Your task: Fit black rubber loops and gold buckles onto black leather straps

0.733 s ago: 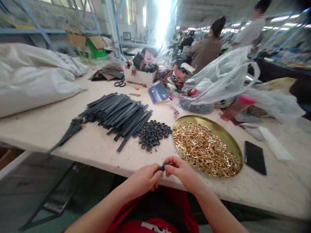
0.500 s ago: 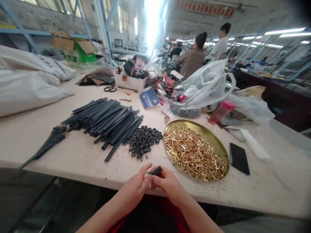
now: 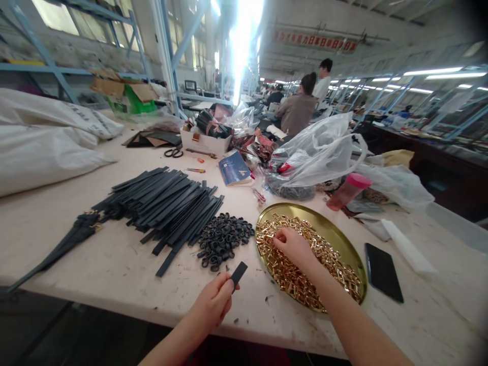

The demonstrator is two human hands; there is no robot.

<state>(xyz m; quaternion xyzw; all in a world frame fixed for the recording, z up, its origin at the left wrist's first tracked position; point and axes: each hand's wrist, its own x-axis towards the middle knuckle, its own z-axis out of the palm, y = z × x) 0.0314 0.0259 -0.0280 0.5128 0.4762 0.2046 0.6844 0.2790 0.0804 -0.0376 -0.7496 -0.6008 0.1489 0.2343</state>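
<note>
My left hand (image 3: 216,301) is closed on a black strap (image 3: 239,273), whose flat end sticks up past the fingers near the table's front edge. Over the round gold tray (image 3: 353,244), my right hand (image 3: 293,245) has its fingertips pinched down among small gold buckles (image 3: 295,284); what lies between them is too small to tell. Left of the tray is a heap of black loops (image 3: 224,236). Beyond it, many long black straps (image 3: 168,201) lie in a loose pile.
A bundle of black straps (image 3: 72,241) lies at the left edge. A phone (image 3: 383,272) rests right of the tray. Behind are a blue booklet (image 3: 234,169), scissors (image 3: 173,152), a pink-lidded cup (image 3: 348,191) and a clear plastic bag (image 3: 316,152). Other people (image 3: 297,109) are farther back.
My right hand has left the strap and moved right, into the gold buckles on the tray. My left hand keeps the strap, now alone. The camera view has tilted up slightly.
</note>
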